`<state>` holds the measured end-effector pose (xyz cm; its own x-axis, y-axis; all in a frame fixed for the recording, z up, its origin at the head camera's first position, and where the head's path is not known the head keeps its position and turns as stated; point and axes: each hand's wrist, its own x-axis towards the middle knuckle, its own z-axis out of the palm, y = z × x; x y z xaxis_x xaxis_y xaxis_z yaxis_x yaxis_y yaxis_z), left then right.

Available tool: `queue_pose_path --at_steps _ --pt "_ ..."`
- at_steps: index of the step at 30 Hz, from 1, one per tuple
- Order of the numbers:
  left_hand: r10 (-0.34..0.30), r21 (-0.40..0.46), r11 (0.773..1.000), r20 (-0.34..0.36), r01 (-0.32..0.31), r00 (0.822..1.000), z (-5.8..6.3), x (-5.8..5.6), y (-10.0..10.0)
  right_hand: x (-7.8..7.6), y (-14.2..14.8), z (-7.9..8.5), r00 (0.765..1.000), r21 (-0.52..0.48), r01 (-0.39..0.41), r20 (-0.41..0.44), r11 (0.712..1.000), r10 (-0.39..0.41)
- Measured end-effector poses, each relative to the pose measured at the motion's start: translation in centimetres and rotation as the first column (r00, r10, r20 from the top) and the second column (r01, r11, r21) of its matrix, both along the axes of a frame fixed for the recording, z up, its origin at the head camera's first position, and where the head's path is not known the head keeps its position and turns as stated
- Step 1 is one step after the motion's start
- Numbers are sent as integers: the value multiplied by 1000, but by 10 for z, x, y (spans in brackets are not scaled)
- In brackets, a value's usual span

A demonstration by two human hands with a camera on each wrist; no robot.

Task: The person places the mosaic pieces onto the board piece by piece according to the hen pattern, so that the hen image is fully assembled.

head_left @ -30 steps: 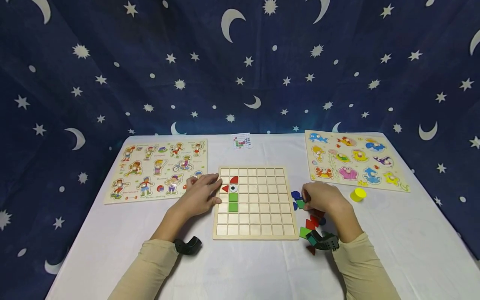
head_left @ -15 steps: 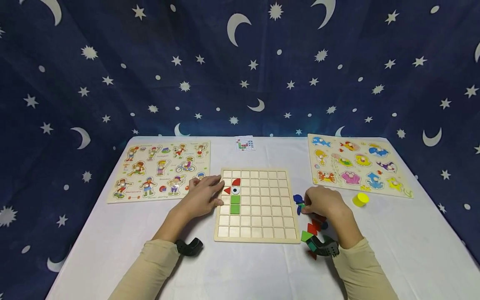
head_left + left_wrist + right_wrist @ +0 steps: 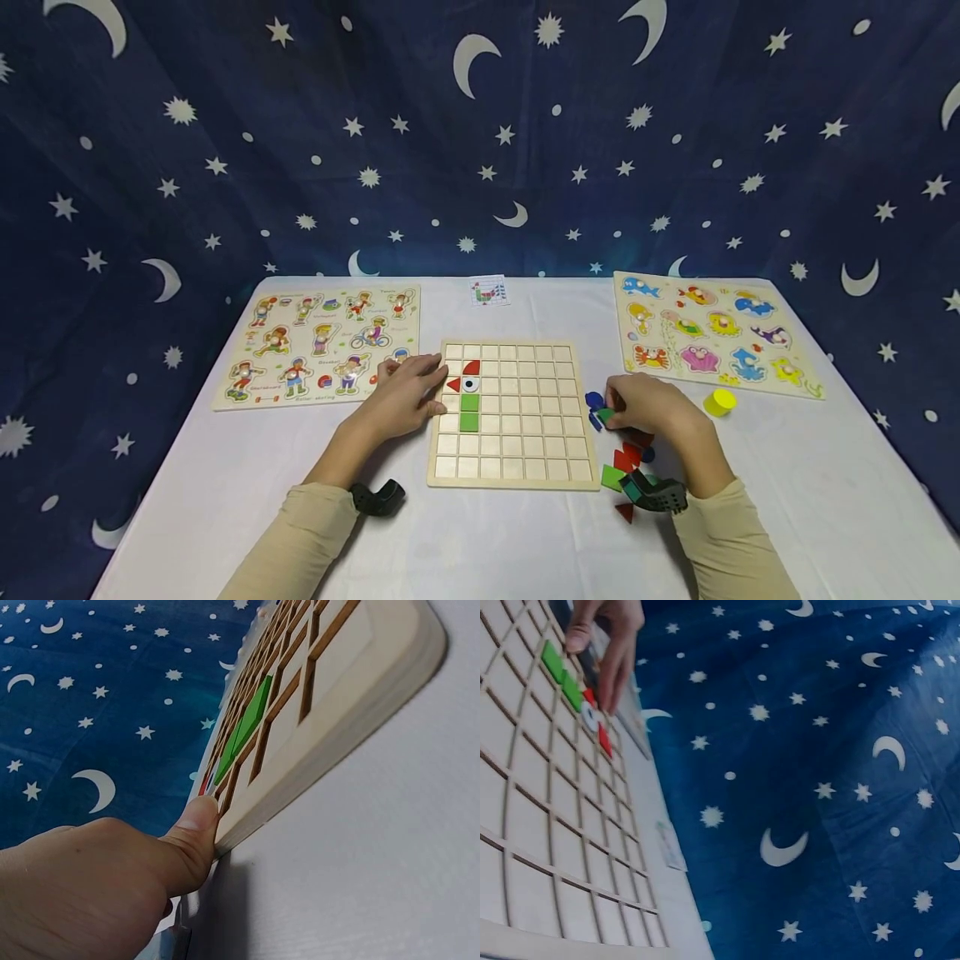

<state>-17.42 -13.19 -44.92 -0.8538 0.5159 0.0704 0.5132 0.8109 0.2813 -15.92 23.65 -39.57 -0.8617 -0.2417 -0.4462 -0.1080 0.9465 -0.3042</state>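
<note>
A wooden grid board (image 3: 517, 485) lies mid-table. In its second column are a red quarter-round piece (image 3: 472, 367), a white eye disc (image 3: 470, 384) and two green squares (image 3: 468, 412); a red triangle (image 3: 453, 384) sits left of the eye. My left hand (image 3: 408, 394) rests on the board's left edge, fingers fairly straight. In the left wrist view its thumb (image 3: 199, 814) touches the rim. To the board's right, my right hand (image 3: 651, 402) has curled fingers pinching a green piece (image 3: 605, 414) beside blue pieces (image 3: 594, 400). The right wrist view leaves this hand out.
Red pieces (image 3: 623, 460), a light green square (image 3: 611, 477) and a red triangle (image 3: 625, 512) lie near the right wrist. A yellow cylinder (image 3: 720, 402) stands farther right. Picture puzzles flank the board, sports (image 3: 296, 406) left and sea animals (image 3: 671, 373) right. A pattern card (image 3: 489, 290) lies behind.
Among the pieces by my right fingertips, the green one and the blue ones have shifted and turned slightly. My left hand stays on the board's edge. The head view has tilted a little.
</note>
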Motion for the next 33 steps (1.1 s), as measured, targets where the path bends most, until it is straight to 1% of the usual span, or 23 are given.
queue_pose_path --at_steps 4,8,11,14,16,19,22,24,26,28,30,33 --pt "3 -5 1000 5 -3 1000 0 0 -1 -1 6 6 1000 -99 -29 -9 995 28" --pt "4 -4 1000 1 -4 1000 1 -1 1 -3 6 9 992 -162 -93 -102 982 78" --pt "-8 -1 1000 9 8 1000 1 -2 4 -4 3 7 984 -189 -105 -162 976 75" --pt "-16 11 1000 22 16 1000 0 -2 7 -4 -4 2 978 -223 -107 -199 969 62" --pt "-12 11 1000 31 12 999 0 0 8 -3 -10 -3 972 -247 -124 -226 961 68" --pt "1 13 1000 34 -2 999 -1 2 6 -3 -23 -9 957 -286 -180 -271 941 101" --pt "8 4 1000 30 -8 1000 -1 3 4 -1 -37 -14 927 -286 -260 -342 922 155" --pt "7 2 1000 22 -7 1000 0 3 3 0 -46 -17 909 -284 -294 -379 913 175" --pt "8 0 1000 16 -8 1000 1 3 2 2 -55 -19 900 -295 -306 -399 905 174" --pt "10 -1 1000 15 -10 1000 2 3 2 3 -64 -22 907 -338 -294 -394 894 149" --pt "10 -2 1000 16 -10 1000 3 2 1 6 -73 -25 916 -384 -263 -387 885 105" --pt "7 -6 1000 15 -6 1000 3 2 1 10 -85 -29 918 -436 -222 -394 872 36"
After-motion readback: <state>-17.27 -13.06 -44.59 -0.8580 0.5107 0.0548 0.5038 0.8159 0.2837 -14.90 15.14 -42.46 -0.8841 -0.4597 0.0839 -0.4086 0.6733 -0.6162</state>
